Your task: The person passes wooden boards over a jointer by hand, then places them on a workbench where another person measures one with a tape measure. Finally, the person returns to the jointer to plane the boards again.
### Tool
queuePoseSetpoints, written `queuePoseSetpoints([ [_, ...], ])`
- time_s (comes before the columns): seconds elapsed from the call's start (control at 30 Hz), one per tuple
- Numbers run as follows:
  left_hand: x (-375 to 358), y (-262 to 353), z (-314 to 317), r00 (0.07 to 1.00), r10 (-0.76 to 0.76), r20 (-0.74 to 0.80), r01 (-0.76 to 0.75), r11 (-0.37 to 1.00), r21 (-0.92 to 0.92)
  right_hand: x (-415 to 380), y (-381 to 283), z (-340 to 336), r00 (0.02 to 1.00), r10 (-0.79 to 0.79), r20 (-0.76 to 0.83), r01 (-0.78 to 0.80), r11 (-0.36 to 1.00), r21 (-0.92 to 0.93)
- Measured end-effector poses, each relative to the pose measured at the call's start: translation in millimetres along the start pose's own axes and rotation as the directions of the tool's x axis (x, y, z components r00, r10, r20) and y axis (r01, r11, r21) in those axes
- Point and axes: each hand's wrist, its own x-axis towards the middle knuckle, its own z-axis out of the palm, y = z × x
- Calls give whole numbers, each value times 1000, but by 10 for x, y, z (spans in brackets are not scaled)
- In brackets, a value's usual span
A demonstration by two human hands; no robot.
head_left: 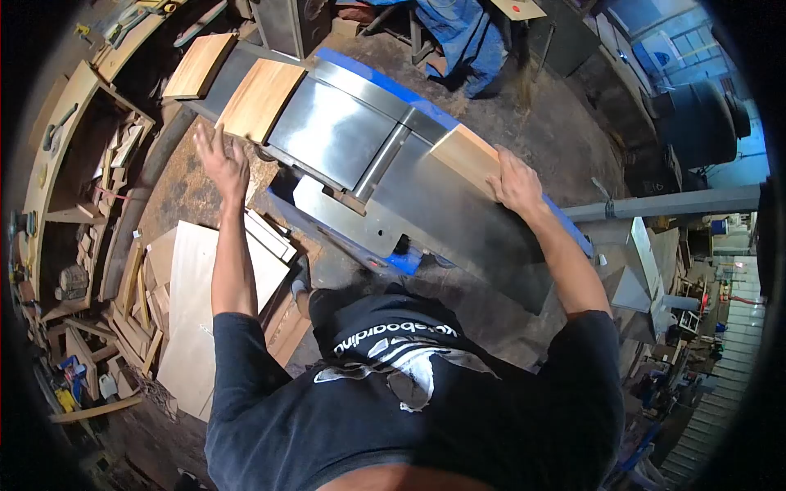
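A long jointer with a steel table (327, 123) and a blue fence (393, 88) lies across my front. My right hand (517, 184) is at the right end of a short wooden board (465, 155), fingers curled over it, on the darker table half beside the fence. My left hand (223, 164) is raised with its fingers apart, just below the near edge of another wooden board (262, 98), holding nothing. That board rests across the left end of the machine. Farther left lies a third wooden board (199, 65). The cutter roller strip (383, 164) shows between the table halves.
Light panels (192, 319) lean at lower left beside scrap wood strips (135, 311). A wooden shelf unit (74, 164) full of offcuts stands at left. Behind the machine hangs a blue tarp (463, 41). A grey beam (671, 204) extends at right.
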Motion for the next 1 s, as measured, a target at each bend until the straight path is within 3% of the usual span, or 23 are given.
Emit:
queuePoseSetpoints([
  [0.1,-327,-141,-279,987,-151,-62,154,988,34,140,-199,-121,994,64,90,-64,998,-1],
  [0.13,-455,-194,-378,968,-243,-62,246,968,46,160,-225,-119,994,53,97,-54,999,4],
  [0.23,-849,-414,-651,939,-335,-78,340,938,61,216,-238,-105,997,35,75,-34,999,-18],
  [0.33,-1213,-550,-917,917,-392,-78,398,912,97,249,-260,-76,1000,-30,10,30,998,-54],
  [0.4,-1478,-649,-1059,884,-463,-58,466,871,156,288,-292,-49,987,-112,-114,111,994,-12],
  [0.63,-2118,-709,-1360,834,-550,-43,542,803,247,470,-449,-60,997,-57,-48,59,997,49],
  [0.7,-2262,-728,-1442,821,-568,-48,559,785,268,482,-542,-145,999,20,32,-21,999,37],
  [1.0,-2541,-700,-1589,769,-638,-16,609,726,320,588,-592,-92,999,-34,-12,35,999,37],
])
